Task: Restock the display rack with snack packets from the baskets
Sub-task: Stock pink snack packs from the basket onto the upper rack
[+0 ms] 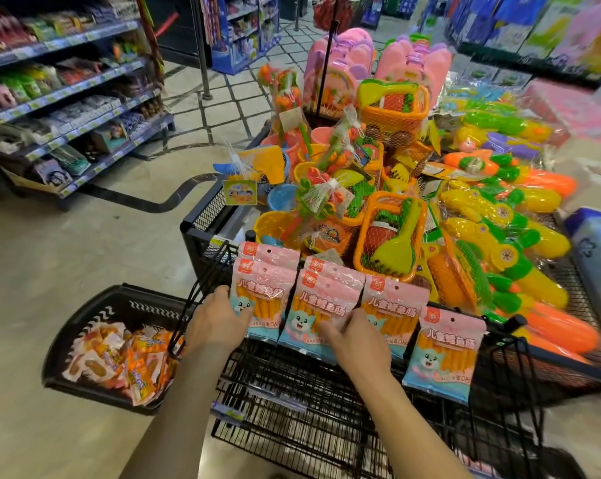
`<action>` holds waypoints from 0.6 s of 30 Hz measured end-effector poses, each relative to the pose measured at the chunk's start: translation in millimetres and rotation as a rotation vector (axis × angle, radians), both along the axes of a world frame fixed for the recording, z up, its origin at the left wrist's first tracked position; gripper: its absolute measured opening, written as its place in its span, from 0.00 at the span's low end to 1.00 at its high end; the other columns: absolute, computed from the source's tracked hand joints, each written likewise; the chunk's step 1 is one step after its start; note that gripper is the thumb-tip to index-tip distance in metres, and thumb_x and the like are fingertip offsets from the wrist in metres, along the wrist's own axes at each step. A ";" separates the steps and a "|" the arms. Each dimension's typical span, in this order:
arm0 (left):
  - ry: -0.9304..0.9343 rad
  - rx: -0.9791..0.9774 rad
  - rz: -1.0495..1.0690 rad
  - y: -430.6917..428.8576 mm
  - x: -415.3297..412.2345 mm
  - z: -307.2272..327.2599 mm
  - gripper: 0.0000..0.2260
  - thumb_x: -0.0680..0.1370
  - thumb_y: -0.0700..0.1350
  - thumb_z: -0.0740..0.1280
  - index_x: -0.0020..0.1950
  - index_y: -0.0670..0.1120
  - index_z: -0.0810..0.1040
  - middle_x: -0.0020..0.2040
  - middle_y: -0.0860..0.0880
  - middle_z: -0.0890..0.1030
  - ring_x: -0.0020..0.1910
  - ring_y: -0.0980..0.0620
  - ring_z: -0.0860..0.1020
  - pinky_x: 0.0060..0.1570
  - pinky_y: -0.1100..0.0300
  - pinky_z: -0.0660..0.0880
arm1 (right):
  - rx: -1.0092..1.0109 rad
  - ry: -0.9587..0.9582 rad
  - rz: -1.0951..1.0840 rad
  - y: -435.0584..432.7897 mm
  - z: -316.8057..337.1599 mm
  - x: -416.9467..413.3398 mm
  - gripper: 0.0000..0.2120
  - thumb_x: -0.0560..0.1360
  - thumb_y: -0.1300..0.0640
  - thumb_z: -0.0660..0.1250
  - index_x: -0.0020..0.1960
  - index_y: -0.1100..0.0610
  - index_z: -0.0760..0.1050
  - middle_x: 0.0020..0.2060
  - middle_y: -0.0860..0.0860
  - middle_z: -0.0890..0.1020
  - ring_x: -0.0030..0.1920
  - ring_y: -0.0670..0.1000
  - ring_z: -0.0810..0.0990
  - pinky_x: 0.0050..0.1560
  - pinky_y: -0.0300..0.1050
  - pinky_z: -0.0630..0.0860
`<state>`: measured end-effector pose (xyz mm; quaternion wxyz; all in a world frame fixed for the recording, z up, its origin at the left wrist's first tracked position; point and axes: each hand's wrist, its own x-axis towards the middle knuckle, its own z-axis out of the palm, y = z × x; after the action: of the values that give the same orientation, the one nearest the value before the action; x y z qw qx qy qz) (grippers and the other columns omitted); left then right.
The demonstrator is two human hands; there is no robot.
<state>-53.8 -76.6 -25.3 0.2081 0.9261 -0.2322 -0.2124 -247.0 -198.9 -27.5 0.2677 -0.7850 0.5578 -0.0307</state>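
Two bare forearms reach up from the bottom edge over a black wire display rack (292,426), its thin grid bars tilted towards the camera. Glossy pink-and-blue plastic snack packets (326,302) hang in overlapping rows along its top, each printed with a cartoon animal and showing orange sticks through a clear window; one lone packet (444,350) hangs lower at the right.

The left hand (219,323) grips the leftmost packet at its lower left corner, thumb across the front. The right hand (358,340) lies on the lower edge of the middle packets, fingers spread; I cannot tell whether it pinches one.

At the left on the floor sits a black plastic basket (84,316) with crinkled orange-and-white sachets (136,361), a black handle crossing in front of it. Behind the packets a mesh-walled bin is heaped with net-bagged plastic sand toys (389,233) and yellow-green water guns (499,243). Blurred store shelves (67,98) stand far left.
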 end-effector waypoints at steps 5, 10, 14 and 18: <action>-0.199 0.115 -0.108 -1.6 -26.7 34.7 0.20 0.80 0.59 0.65 0.68 0.50 0.70 0.66 0.47 0.75 0.65 0.45 0.73 0.62 0.45 0.73 | -0.144 0.079 0.079 4.3 26.0 -20.5 0.15 0.81 0.36 0.59 0.53 0.49 0.67 0.42 0.46 0.77 0.42 0.52 0.75 0.37 0.48 0.69; -0.289 0.109 -0.336 -12.2 -74.0 50.8 0.20 0.82 0.60 0.61 0.69 0.50 0.70 0.66 0.50 0.75 0.65 0.47 0.72 0.63 0.49 0.69 | -0.349 0.178 0.215 5.8 42.0 -55.2 0.21 0.82 0.40 0.59 0.68 0.51 0.71 0.60 0.50 0.79 0.60 0.55 0.77 0.55 0.51 0.75; -0.346 0.077 -0.490 -26.9 -117.4 46.1 0.19 0.83 0.58 0.60 0.69 0.50 0.71 0.67 0.49 0.75 0.65 0.47 0.72 0.63 0.50 0.68 | -0.425 0.218 0.217 1.2 44.5 -94.7 0.23 0.80 0.42 0.62 0.71 0.53 0.72 0.61 0.51 0.78 0.62 0.57 0.76 0.58 0.53 0.75; -0.377 0.076 -0.567 -49.7 -163.9 43.8 0.20 0.82 0.59 0.62 0.69 0.49 0.73 0.65 0.49 0.77 0.65 0.46 0.73 0.63 0.51 0.68 | -0.463 0.341 0.206 -12.3 39.5 -142.8 0.22 0.72 0.43 0.74 0.59 0.56 0.80 0.49 0.53 0.83 0.48 0.59 0.82 0.43 0.54 0.78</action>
<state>-217.7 -126.3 18.4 0.0594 0.8549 -0.5064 -0.0955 -389.8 -211.2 12.0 -0.0141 -0.8715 0.4902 0.0025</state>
